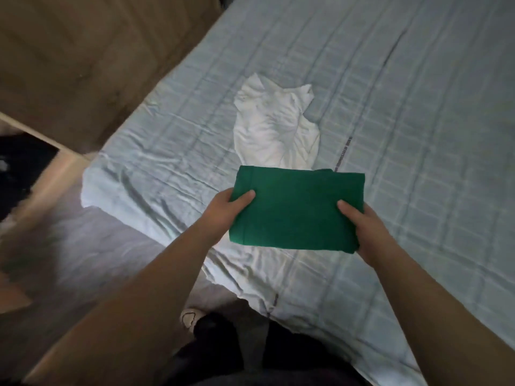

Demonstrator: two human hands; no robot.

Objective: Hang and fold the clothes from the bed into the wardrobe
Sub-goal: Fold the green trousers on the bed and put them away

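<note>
Green cloth: a folded, flat green cloth (295,210) is held up over the light blue checked bed (404,121).
Left hand (225,211): holds its left edge, thumb on top.
Right hand (365,227): holds its right edge, thumb on top.
White top: a crumpled white top (274,126) lies on the bed behind the green cloth.

The folded green garment (295,210), a flat neat rectangle, is held by the left hand (225,211) and the right hand (365,227) above the near part of the bed (418,121). The white garment (276,126) lies crumpled at the middle of the bed.
</note>
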